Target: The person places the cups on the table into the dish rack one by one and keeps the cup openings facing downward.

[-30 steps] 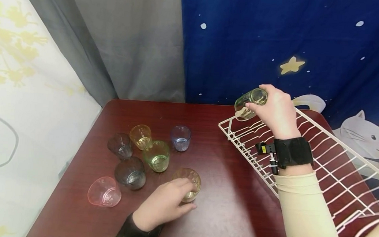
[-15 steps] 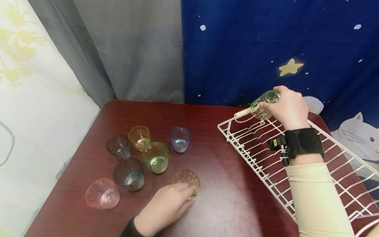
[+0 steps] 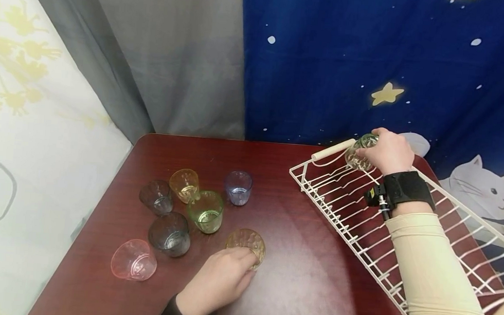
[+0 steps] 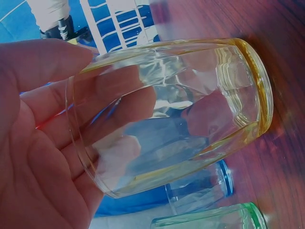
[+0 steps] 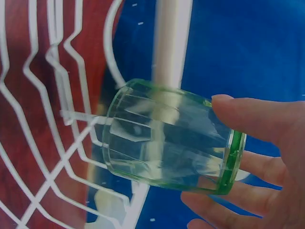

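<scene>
My right hand [image 3: 391,151] holds a clear green-tinted glass [image 3: 359,157] by its base end, mouth pointing down, at the far end of a white wire dish rack [image 3: 295,171]. In the right wrist view, thumb and fingers pinch the base of the glass [image 5: 167,138], and the rack's wires lie close to its rim. Whether glass and wires touch, I cannot tell. On the table, my left hand [image 3: 220,281] grips an upright amber glass [image 3: 246,237]. The left wrist view has the thumb on one side of this glass [image 4: 190,119] and the fingers round the other.
Left of the rack stand several tinted glasses: blue [image 3: 238,188], yellow [image 3: 185,185], another green [image 3: 206,212], two dark grey [image 3: 170,234] and pink [image 3: 134,260]. Wooden handles [image 3: 333,150] top the rack's ends. A blue curtain [image 3: 311,59] hangs behind the table.
My right hand has carried the green glass rightward along the rack's far end, tipping it more mouth-down and lowering it slightly. My left hand stays at the amber glass, nearly still.
</scene>
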{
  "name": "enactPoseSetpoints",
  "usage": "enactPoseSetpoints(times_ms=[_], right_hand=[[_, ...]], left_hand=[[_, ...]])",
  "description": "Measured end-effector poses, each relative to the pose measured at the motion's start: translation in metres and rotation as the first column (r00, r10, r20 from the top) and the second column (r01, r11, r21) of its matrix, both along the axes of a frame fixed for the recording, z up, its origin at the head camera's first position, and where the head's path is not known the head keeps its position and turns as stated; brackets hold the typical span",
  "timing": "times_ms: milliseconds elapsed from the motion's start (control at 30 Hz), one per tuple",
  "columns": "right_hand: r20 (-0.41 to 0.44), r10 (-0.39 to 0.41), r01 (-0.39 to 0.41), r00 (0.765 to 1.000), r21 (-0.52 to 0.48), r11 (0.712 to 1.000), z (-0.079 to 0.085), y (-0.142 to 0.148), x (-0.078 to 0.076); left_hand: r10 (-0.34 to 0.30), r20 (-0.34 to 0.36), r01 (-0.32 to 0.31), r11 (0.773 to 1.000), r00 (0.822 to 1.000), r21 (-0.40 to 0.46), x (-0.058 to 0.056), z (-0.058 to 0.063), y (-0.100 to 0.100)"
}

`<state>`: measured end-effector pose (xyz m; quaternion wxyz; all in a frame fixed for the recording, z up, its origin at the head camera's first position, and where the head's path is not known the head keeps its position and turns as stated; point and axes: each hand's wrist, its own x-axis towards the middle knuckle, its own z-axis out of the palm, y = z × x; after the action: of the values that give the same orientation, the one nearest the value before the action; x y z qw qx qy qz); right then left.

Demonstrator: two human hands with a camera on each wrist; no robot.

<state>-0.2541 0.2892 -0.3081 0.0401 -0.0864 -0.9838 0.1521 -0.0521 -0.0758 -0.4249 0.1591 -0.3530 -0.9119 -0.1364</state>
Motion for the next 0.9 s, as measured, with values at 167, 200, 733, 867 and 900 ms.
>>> enactPoseSetpoints(times_ms=[167, 200, 733, 867, 900], right_hand=[[0.038, -0.010, 0.010, 0.999, -0.012, 1.000, -0.014, 0.010, -0.001], [0.052, -0.012, 0.013, 0.999, -0.015, 1.000, -0.017, 0.012, -0.002], [0.103, -0.015, 0.015, 0.995, -0.002, 1.000, -0.028, 0.020, -0.004], [0.094, 0.004, -0.004, 0.996, 0.006, 1.000, -0.032, 0.021, -0.004], [0.090, 0.011, -0.011, 0.996, 0.005, 1.000, -0.033, 0.022, -0.004]], left_hand=[[-0.014, -0.013, 0.014, 1.000, 1.000, 0.003, 0.001, -0.001, 0.001], [-0.017, -0.017, 0.017, 1.000, 1.000, 0.007, 0.001, 0.000, 0.001], [-0.035, -0.049, 0.036, 0.999, 0.998, 0.022, 0.000, 0.003, 0.002], [-0.037, -0.045, 0.038, 0.999, 0.998, 0.025, 0.000, 0.003, 0.002], [-0.039, -0.042, 0.040, 0.999, 0.998, 0.027, 0.000, 0.003, 0.002]])
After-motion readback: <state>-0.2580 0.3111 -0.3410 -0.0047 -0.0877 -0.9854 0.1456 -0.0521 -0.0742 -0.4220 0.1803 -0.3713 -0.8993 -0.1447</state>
